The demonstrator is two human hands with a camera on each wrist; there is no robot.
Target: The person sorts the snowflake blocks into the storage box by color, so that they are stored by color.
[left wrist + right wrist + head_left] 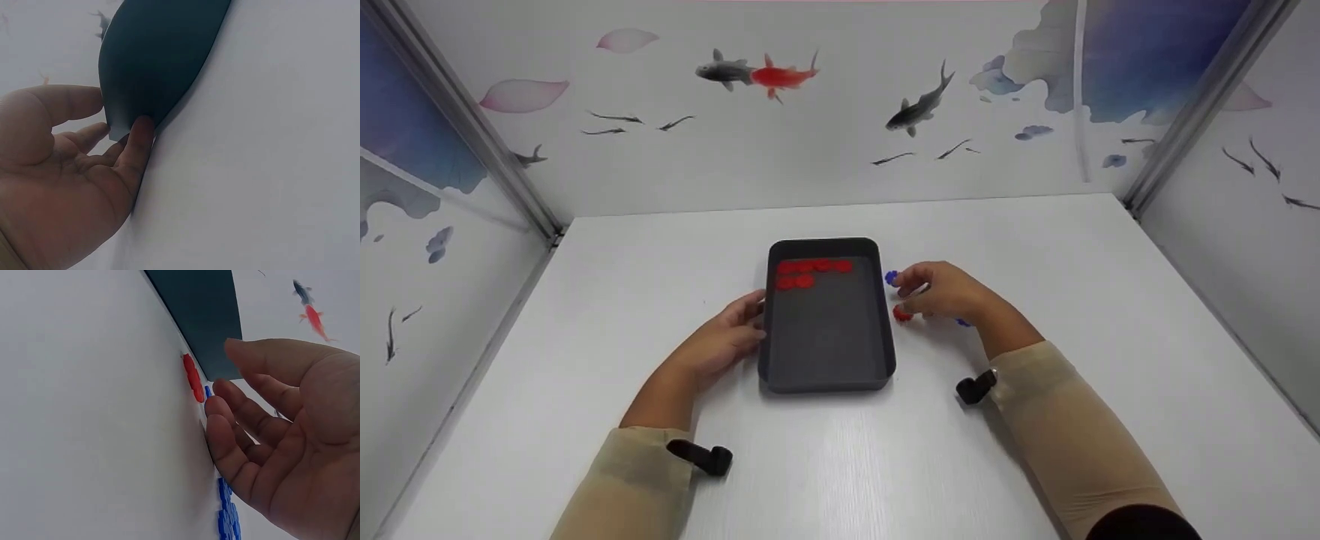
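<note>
My left hand (727, 337) lies along the left side of a dark grey rectangular tray (829, 386). In the left wrist view its thumb and fingertips touch the tray's outer wall. Several small red scalloped pieces (805, 281) lie in two rows at the tray's far left inside. To the right of the tray, my right hand (949, 291) hovers low with loosely bent fingers. A red piece (901, 314) is by its thumb and a blue piece (891, 277) by its fingertips. In the right wrist view the fingers stand apart with nothing between them.
More blue scalloped pieces (225, 512) lie beneath the right hand, mostly hidden from the head view. The white table (840, 465) is bordered by printed panels with fish (919, 109) at the back and sides. Black straps (701, 456) sit at both sleeves.
</note>
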